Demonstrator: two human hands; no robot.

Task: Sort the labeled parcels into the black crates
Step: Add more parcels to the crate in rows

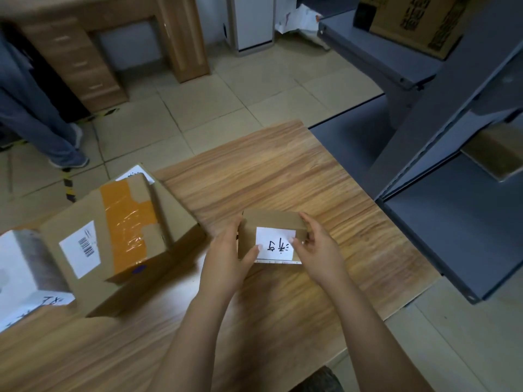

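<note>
Left hand and right hand gripping parcel by its side edges, holding it over table, taped box crowding left, grey shelf standing right, thumbs lying on label, forearms reaching forward

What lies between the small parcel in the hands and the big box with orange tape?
Head view: the left hand, gripping the small parcel at its left edge, then a strip of bare wooden table up to the big box.
</note>
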